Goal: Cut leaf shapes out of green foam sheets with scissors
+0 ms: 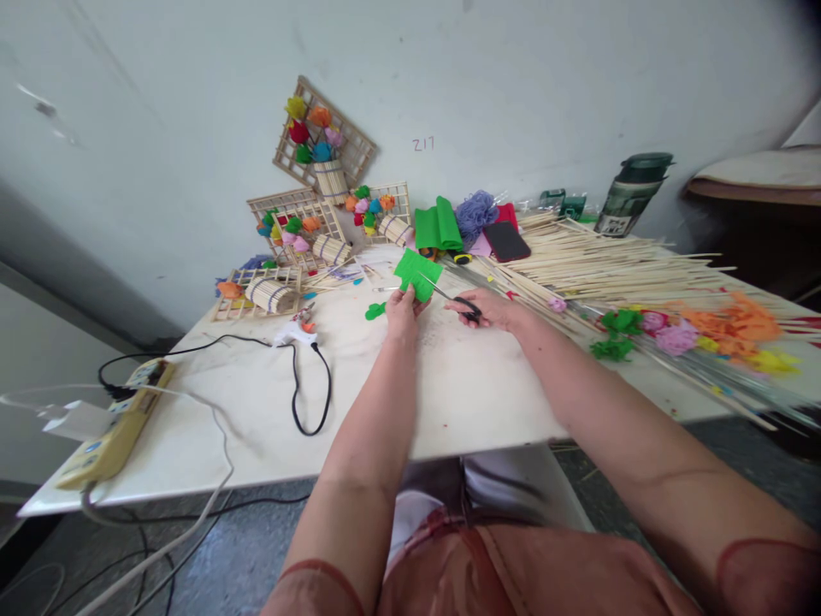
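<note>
My left hand [404, 310] is closed on the lower edge of a piece of green crepe paper [416, 267], holding it above the table. In my right hand [488, 308] is a pair of scissors [467, 310] with black handles, the fingers wrapped in its loops. The blades point left and lie across the right part of the green paper; whether they are cutting into it I cannot tell. A small cut green scrap [375, 311] rests on the table just left of my left hand.
Behind are a green crepe roll [439, 224], purple yarn [475, 216] and a phone [506, 241]. Wooden sticks [596, 261] and paper flowers [673, 335] spread right. Stick lattices with flowers [327, 141] stand left, near a glue gun [296, 334] and its cord. A power strip [115, 428] sits at the left edge.
</note>
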Demonstrator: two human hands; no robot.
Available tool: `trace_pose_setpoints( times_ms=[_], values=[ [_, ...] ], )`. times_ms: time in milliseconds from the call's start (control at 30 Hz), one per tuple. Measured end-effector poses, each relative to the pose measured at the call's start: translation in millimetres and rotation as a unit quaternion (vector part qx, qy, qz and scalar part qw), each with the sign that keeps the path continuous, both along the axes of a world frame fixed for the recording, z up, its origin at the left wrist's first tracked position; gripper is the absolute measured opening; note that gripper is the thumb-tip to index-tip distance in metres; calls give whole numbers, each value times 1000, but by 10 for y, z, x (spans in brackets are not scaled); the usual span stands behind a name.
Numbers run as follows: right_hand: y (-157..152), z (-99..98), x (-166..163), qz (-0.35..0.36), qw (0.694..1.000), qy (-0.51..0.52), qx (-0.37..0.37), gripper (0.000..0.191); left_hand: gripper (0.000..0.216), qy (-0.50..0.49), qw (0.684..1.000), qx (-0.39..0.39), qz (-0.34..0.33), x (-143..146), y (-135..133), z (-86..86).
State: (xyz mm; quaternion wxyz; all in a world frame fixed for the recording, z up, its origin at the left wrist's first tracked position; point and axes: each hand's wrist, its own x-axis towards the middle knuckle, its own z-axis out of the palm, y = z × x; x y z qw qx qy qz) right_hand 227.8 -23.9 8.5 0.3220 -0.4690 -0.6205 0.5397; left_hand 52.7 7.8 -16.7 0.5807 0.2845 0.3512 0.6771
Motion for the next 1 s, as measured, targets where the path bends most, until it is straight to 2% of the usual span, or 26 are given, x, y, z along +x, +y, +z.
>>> trace_pose_setpoints(
  times_ms=[433,767,1000],
  values=[
    [-8,16,-37,-24,999,-15,-20,23,23,8,1000,-4,-3,10,18,-25],
    [82,-80,11,-22,1000,3,-14,28,17,-4,1000,-13,5,24,-35,34],
    [14,-1,-11,-30,1000,2,-7,28,20,0,1000,-17,5,24,-40,41]
  ],
)
